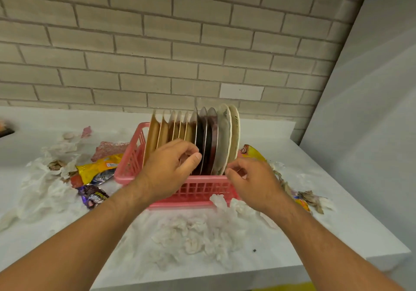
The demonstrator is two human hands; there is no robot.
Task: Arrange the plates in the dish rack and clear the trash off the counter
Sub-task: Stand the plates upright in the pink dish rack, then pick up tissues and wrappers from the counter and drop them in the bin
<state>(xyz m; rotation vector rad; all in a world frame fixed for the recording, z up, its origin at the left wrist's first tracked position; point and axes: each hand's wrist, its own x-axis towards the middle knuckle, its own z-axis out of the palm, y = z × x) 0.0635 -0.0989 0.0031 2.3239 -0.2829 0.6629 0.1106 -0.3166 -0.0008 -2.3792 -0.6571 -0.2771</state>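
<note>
A pink dish rack [198, 189] stands mid-counter with several plates upright in it: tan plates [162, 131] at the left, dark plates [208, 137] in the middle, white plates [225, 137] at the right. My left hand [168, 169] reaches into the rack, with fingers and thumb pinched on the edge of a tan plate beside the dark ones. My right hand [249, 178] hovers at the rack's front right corner, next to the white plates, its fingers loosely curled with nothing in them. Crumpled white tissues [191, 234] lie in front of the rack.
Left of the rack lie more tissues [45, 182], a yellow wrapper [99, 167], a purple wrapper [94, 197] and a pink speckled piece [108, 149]. At the right are another yellow wrapper [253, 152] and torn scraps [310, 198]. A brick wall runs behind; the counter edge [337, 266] is near.
</note>
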